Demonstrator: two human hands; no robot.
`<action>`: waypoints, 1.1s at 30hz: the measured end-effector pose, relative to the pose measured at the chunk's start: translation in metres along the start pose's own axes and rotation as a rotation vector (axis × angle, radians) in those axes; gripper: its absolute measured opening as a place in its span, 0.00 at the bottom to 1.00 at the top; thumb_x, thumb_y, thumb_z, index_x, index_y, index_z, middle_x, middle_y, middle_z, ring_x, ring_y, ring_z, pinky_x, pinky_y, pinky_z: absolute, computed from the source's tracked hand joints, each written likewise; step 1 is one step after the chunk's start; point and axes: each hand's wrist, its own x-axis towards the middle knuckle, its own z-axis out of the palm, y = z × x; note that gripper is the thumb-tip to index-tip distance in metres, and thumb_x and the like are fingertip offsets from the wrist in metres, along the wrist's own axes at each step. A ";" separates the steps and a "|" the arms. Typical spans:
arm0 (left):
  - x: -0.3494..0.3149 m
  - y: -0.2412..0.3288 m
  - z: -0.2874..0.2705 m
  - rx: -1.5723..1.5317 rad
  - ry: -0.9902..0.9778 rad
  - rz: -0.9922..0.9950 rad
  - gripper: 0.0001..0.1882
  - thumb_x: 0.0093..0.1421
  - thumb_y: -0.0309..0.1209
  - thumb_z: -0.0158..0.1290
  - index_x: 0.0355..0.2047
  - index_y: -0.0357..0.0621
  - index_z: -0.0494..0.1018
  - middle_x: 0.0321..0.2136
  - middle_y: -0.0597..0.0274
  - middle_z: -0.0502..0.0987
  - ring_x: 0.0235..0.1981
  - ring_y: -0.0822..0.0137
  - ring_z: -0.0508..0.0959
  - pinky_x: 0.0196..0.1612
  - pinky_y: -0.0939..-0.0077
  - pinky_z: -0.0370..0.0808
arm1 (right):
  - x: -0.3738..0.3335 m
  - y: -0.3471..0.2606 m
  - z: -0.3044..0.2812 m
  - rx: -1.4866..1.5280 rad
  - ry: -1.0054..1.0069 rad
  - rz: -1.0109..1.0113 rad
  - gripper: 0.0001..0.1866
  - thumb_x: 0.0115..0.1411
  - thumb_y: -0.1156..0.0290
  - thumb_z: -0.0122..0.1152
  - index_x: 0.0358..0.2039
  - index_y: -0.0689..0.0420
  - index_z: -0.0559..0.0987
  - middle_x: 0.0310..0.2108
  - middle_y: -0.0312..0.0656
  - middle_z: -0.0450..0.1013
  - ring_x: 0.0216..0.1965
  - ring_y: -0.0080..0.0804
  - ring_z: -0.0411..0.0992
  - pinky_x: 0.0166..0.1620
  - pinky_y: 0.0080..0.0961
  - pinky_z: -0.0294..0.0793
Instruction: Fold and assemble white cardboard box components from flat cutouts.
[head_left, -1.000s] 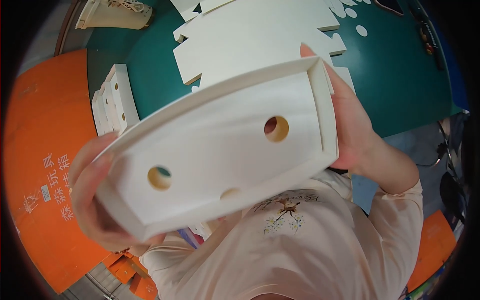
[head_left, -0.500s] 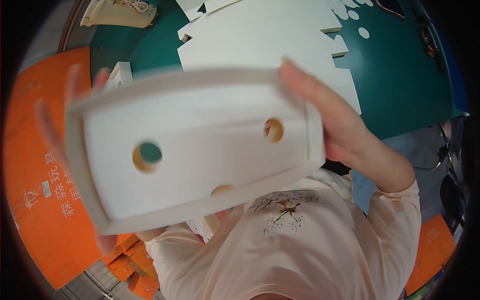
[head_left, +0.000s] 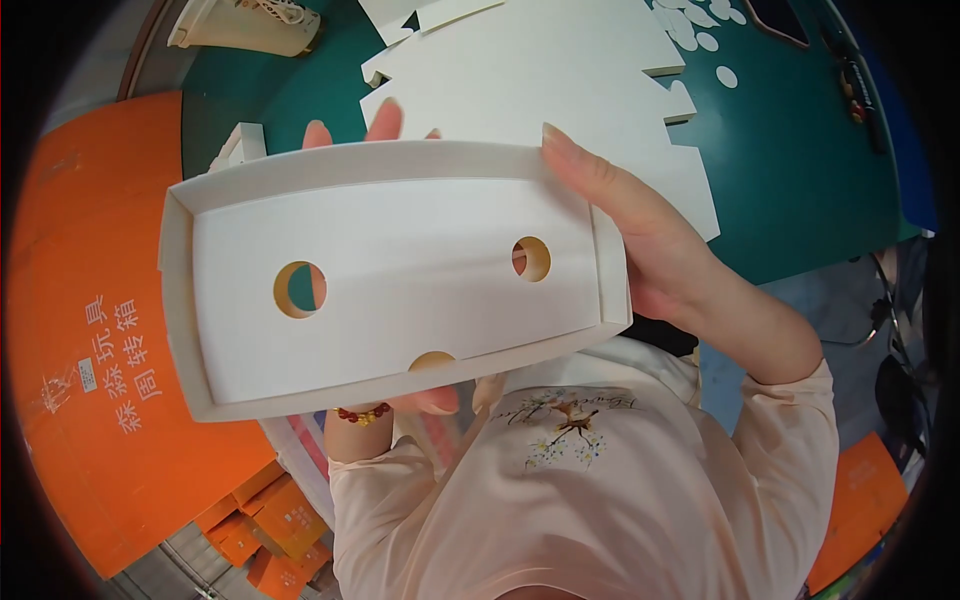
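A shallow white cardboard box tray (head_left: 380, 345) is held up before my chest, its inside facing me. Two round holes go through its floor, and a half-round notch sits at the near side. My right hand (head_left: 650, 230) grips the right end, thumb along the far corner and the other fingers mostly behind. Spread across the underside, my left hand (head_left: 430, 400) has fingertips showing past the far wall and its thumb below the near wall. The palm is hidden by the tray, but a finger shows through the left hole.
Flat white die-cut cardboard sheets (head_left: 540, 75) lie on the green table (head_left: 820, 170). Small white cut-out discs (head_left: 727, 77), a phone (head_left: 778, 20) and a cup (head_left: 245, 27) lie around them. A large orange box (head_left: 100, 300) stands at left; smaller orange boxes (head_left: 285, 515) are below.
My left hand has moved from the tray's left end to under its middle. The tray has shifted slightly and its left end has risen in view. My right hand keeps its grip.
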 end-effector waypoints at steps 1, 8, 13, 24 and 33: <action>-0.006 0.003 -0.004 -0.007 -0.003 -0.002 0.50 0.58 0.63 0.52 0.69 0.46 0.48 0.67 0.41 0.52 0.66 0.47 0.59 0.66 0.48 0.62 | -0.004 0.000 0.005 -0.002 0.008 -0.002 0.32 0.67 0.45 0.51 0.59 0.60 0.69 0.56 0.42 0.70 0.55 0.28 0.69 0.57 0.30 0.70; -0.041 0.047 -0.060 0.891 0.227 0.681 0.47 0.58 0.60 0.54 0.69 0.48 0.51 0.67 0.55 0.57 0.65 0.50 0.61 0.64 0.44 0.64 | -0.004 -0.012 -0.037 -0.109 0.132 -0.248 0.35 0.69 0.42 0.37 0.60 0.62 0.67 0.59 0.51 0.67 0.59 0.39 0.68 0.59 0.37 0.70; -0.057 0.058 -0.084 0.527 0.462 0.507 0.38 0.60 0.49 0.57 0.64 0.42 0.60 0.62 0.56 0.65 0.62 0.55 0.67 0.65 0.54 0.64 | 0.003 -0.018 -0.043 -0.280 0.171 -0.341 0.31 0.71 0.48 0.36 0.58 0.64 0.68 0.56 0.54 0.69 0.56 0.40 0.72 0.55 0.35 0.74; -0.055 0.052 -0.055 0.481 0.430 0.444 0.37 0.61 0.48 0.56 0.64 0.42 0.60 0.62 0.54 0.64 0.62 0.53 0.66 0.65 0.54 0.63 | -0.003 -0.009 -0.033 -0.423 0.095 -0.269 0.24 0.72 0.58 0.42 0.54 0.66 0.71 0.51 0.50 0.73 0.52 0.35 0.74 0.52 0.31 0.76; -0.077 0.029 -0.046 0.388 0.513 0.402 0.36 0.61 0.47 0.56 0.64 0.42 0.59 0.63 0.53 0.64 0.63 0.52 0.65 0.66 0.53 0.63 | -0.005 -0.007 -0.031 -0.323 0.098 -0.216 0.23 0.72 0.57 0.42 0.52 0.66 0.73 0.46 0.49 0.76 0.48 0.32 0.75 0.50 0.26 0.76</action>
